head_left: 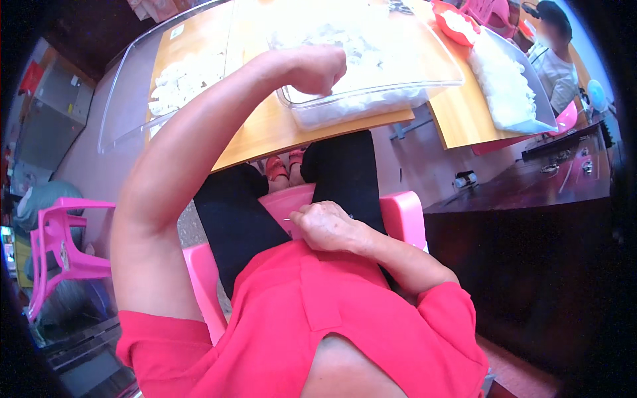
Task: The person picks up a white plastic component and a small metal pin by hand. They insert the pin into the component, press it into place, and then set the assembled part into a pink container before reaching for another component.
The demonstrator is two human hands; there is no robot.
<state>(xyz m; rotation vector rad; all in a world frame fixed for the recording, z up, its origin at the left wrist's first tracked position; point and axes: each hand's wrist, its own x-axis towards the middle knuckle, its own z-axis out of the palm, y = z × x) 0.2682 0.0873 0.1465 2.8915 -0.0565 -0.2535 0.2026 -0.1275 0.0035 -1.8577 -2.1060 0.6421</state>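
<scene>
My left arm reaches forward over the wooden table [255, 142]. My left hand [315, 69] is closed, fingers curled down, above the near left edge of a clear plastic tub [312, 117] of whitish items. Glare washes out the tub's contents, and whatever the fingers may hold is hidden. Down at my lap, my right hand [326, 227] is closed around a thin metallic tool [287, 219]; only its short tip shows past the fingers, so its kind cannot be told.
A heap of small white pieces [189, 83] lies in a clear tray at the left. To the right stand a red bowl [456, 25] and a bin of white items [507, 86]. A pink chair [66, 252] is at my left. Another person [554, 66] sits far right.
</scene>
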